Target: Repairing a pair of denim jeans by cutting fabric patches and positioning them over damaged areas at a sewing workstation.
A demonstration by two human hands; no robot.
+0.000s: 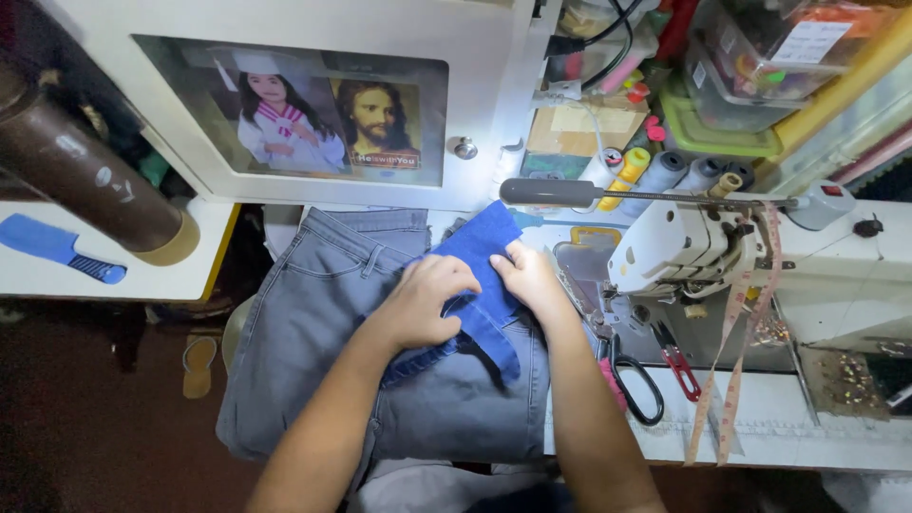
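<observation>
Pressing flat on a blue denim piece spread over grey jeans on the sewing table: left hand palm-down, fingers loosely curled over the strip's middle, right hand pinning its upper edge just beside. Lying under both palms, not pinched. Nearby, to the right: black scissors, red thread snips, white sewing machine.

Blue denim piece spread flat atop grey jeans, its hemmed edge folded toward the lap, grey jeans laid waistband away, draped over the sewing table's near edge.
</observation>
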